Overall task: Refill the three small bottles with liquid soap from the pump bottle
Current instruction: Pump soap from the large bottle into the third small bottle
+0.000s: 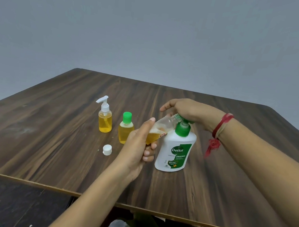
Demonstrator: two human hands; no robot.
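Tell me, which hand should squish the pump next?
The right hand: it rests on top of the pump bottle, while the left hand holds the uncapped small bottle tilted at the spout.

Wood table (47, 138): Dettol btl (174, 154), pump-top btl (105, 121), green-cap btl (123, 132), 1 white cap (107, 149).
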